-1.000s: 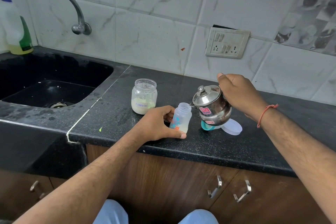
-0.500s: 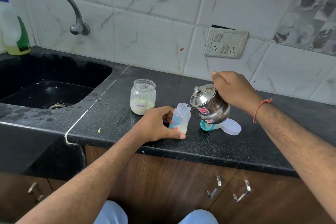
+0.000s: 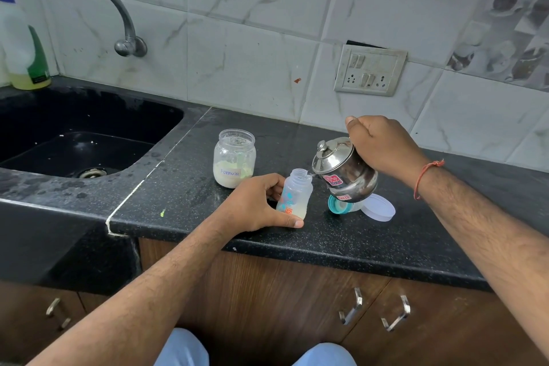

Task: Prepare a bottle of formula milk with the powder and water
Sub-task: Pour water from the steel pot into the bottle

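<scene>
Near the table's (image 3: 341,241) front edge, left hand (image 3: 252,205) fingers grip the bottle (image 3: 294,193) while right hand (image 3: 380,144) fingers clasp the tilted kettle (image 3: 344,171).

"Formula" — handwritten label on the powder jar (image 3: 234,159)

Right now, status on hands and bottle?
Left hand grips bottle, upright on counter. Right hand tips kettle, spout at bottle mouth. Nothing in the way.
</scene>
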